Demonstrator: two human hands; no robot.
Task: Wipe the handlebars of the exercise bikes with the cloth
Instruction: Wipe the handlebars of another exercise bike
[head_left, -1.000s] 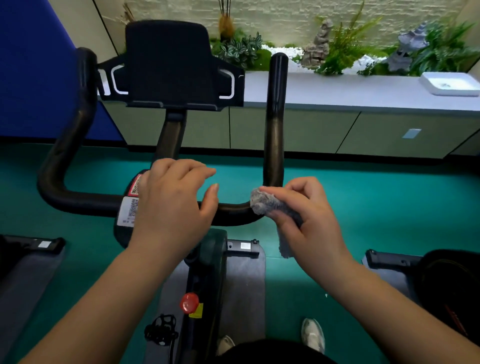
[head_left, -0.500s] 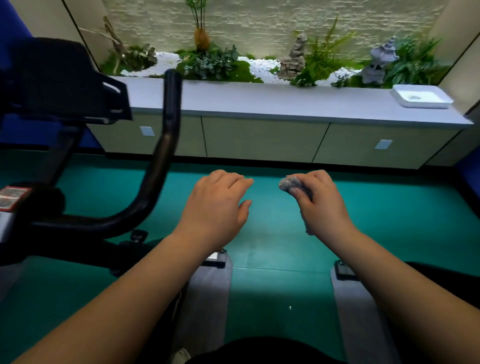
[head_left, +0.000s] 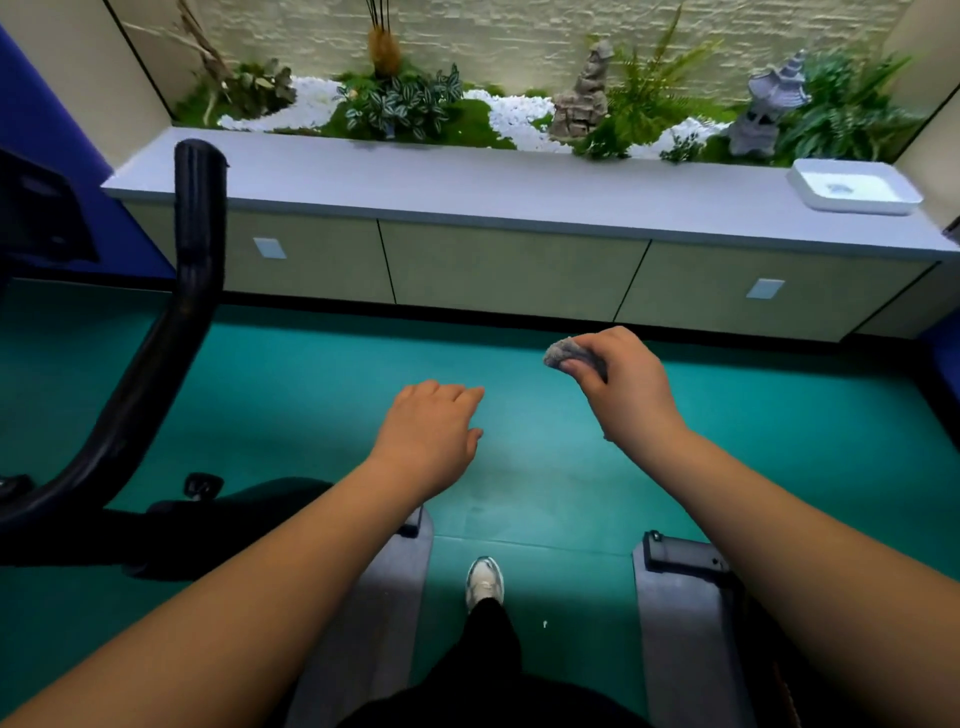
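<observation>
Your left hand (head_left: 431, 436) hangs over the green floor (head_left: 311, 374) with its fingers relaxed and straight, gripping nothing and touching nothing. Far to its left, at the frame's edge, the black handlebar (head_left: 182, 291) of an exercise bike rises from a low bend near the bike's dark body (head_left: 223, 514) to an upright tip in front of the grey desk (head_left: 493, 192); its long axis runs from lower left up to a near-vertical end. That bar lies well apart from both of your hands, and your left hand is the nearer of the two.

Your right hand (head_left: 623, 389) is held slightly higher and farther forward, with fingers and thumb curled around the bunched grey cloth (head_left: 563, 356), a tuft of which pokes out toward the left. The cloth touches no surface of any bike. To reach the visible handlebar, it would have to travel leftward across your body, past your left hand.

At lower right, a grey footing with a black end cap (head_left: 675, 558) shows, judged to belong to a second machine, but no handlebar of it is in view, so you cannot tell where the next bar lies. Your shoe (head_left: 485, 579) stands between the two grey footings.
</observation>
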